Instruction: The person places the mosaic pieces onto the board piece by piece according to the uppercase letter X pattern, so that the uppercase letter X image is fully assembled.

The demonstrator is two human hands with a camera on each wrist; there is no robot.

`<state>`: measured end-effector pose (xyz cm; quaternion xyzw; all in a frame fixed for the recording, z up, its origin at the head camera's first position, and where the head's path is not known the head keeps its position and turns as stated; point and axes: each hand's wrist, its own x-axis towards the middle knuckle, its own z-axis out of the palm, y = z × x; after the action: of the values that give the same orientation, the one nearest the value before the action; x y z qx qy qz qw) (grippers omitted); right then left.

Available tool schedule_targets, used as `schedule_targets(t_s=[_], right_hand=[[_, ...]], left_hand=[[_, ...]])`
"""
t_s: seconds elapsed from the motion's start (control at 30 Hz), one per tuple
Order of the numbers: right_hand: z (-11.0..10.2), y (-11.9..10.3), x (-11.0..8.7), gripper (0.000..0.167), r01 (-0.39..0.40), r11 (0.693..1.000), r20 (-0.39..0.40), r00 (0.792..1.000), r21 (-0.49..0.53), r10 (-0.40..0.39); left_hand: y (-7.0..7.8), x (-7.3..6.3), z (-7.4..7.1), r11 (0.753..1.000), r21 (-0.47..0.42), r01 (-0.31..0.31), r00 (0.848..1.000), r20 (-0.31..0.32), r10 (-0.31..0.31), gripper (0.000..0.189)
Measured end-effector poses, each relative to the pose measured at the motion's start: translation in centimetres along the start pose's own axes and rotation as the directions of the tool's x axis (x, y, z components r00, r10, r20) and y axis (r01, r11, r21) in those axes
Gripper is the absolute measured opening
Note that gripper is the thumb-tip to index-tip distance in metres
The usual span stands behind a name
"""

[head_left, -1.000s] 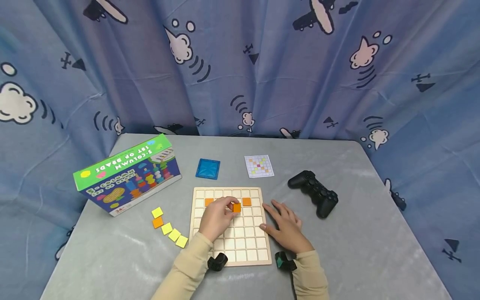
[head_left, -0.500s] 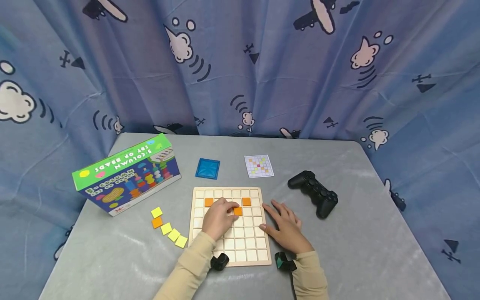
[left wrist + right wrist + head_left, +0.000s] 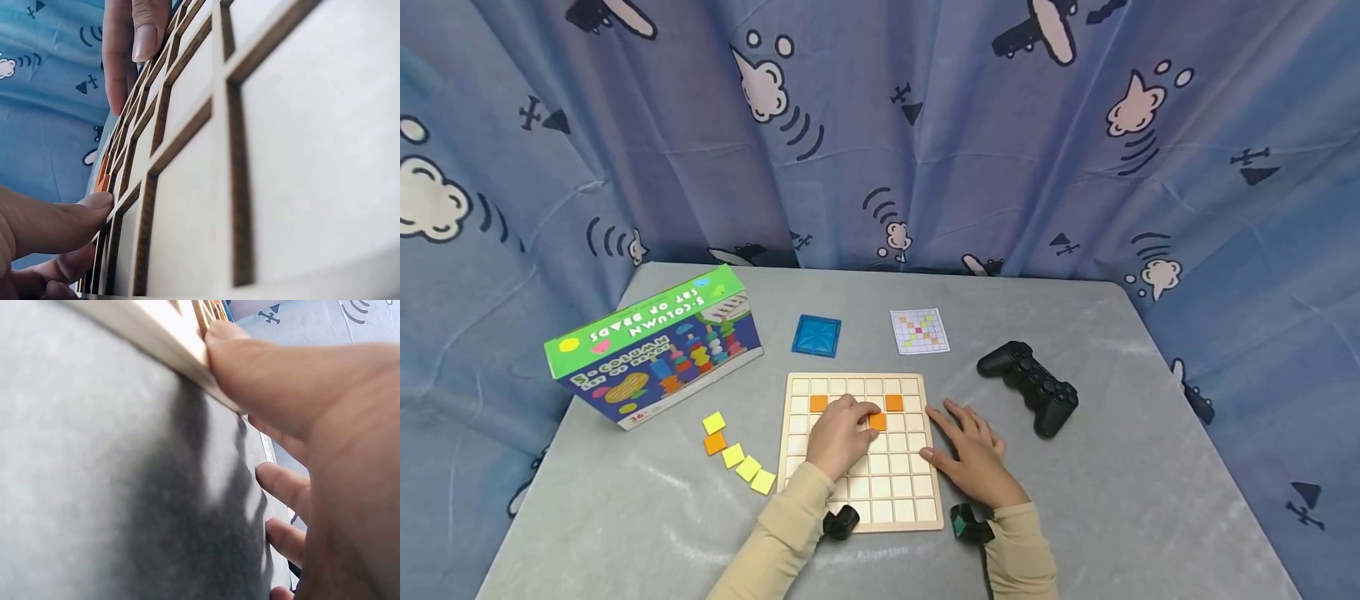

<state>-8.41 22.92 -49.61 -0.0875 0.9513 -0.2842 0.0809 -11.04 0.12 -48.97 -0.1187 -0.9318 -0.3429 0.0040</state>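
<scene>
A wooden grid board [image 3: 898, 527] with white square cells lies flat on the grey table. My left hand [image 3: 837, 437] pinches an orange square tile [image 3: 877, 422] at a cell in the board's upper part, thumb and index finger at its edge. In the left wrist view, orange [image 3: 102, 179] shows beside the thumb tip, and the rest is hidden. Two more orange tiles sit in cells one row farther up, a left one [image 3: 818, 404] and a right one [image 3: 893, 403]. My right hand [image 3: 973, 458] has its fingers spread, its thumb touching the board's right edge.
Left of the board, several yellow tiles [image 3: 748, 468] and one orange tile [image 3: 715, 443] lie loose. A printed colour-grid card [image 3: 920, 332] and a blue square packet [image 3: 817, 336] are behind it. A toy box [image 3: 662, 358] stands at left, a black game controller [image 3: 1030, 387] at right.
My left hand has lowered the orange tile from a tilted position above the board to lie flat at a cell, shifting slightly toward me and rightward. My right hand has stayed at the board's edge.
</scene>
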Motion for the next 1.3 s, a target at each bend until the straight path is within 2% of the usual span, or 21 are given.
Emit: schedule_targets(t_s=[0.27, 0.43, 0.57, 0.77, 0.9, 1.0, 1.17, 1.23, 1.3], right_hand=[[0.0, 0.1, 0.0, 0.066, -0.004, 1.000, 0.005, 1.000, 0.001, 0.004], [0.2, 0.2, 0.2, 0.067, -0.004, 1.000, 0.012, 1.000, -0.003, 0.004], [0.3, 0.2, 0.3, 0.067, 0.009, 1.000, 0.016, 1.000, 0.008, -0.009], [0.2, 0.2, 0.1, 0.067, 0.020, 1.000, -0.003, 1.000, 0.012, -0.020], [0.0, 0.1, 0.0, 0.066, 0.032, 0.999, -0.001, 0.999, 0.017, -0.032], [-0.1, 0.1, 0.0, 0.066, 0.033, 0.999, 0.003, 0.999, 0.019, -0.033], [-0.1, 0.2, 0.2, 0.067, 0.026, 1.000, -0.002, 1.000, 0.007, -0.026], [0.0, 0.3, 0.3, 0.067, 0.028, 1.000, -0.002, 1.000, 0.003, -0.028], [0.2, 0.4, 0.3, 0.067, 0.032, 0.999, 0.003, 0.999, 0.007, -0.032]], left_hand=[[-0.1, 0.0, 0.0, 1.000, 0.015, -0.021, 1.000, 0.010, 0.020, 0.028], [-0.4, -0.1, -0.6, 0.999, -0.047, -0.008, 0.999, 0.033, 0.009, 0.035], [-0.7, -0.9, -2.3, 0.994, -0.110, 0.018, 1.000, -0.010, -0.019, 0.035], [-2.3, -3.2, -6.5, 0.982, -0.165, 0.088, 0.987, -0.119, -0.108, 0.029], [-4.7, -5.5, -8.5, 0.977, -0.135, 0.164, 0.958, -0.214, -0.190, 0.024], [-6.5, -7.3, -9.3, 0.960, -0.141, 0.240, 0.925, -0.267, -0.270, 0.021], [-8.9, -8.8, -9.6, 0.929, -0.142, 0.342, 0.860, -0.351, -0.371, 0.025], [-9.8, -9.2, -9.6, 0.915, -0.136, 0.379, 0.838, -0.368, -0.402, 0.027], [-10.6, -9.5, -9.5, 0.904, -0.136, 0.406, 0.823, -0.375, -0.426, 0.027]])
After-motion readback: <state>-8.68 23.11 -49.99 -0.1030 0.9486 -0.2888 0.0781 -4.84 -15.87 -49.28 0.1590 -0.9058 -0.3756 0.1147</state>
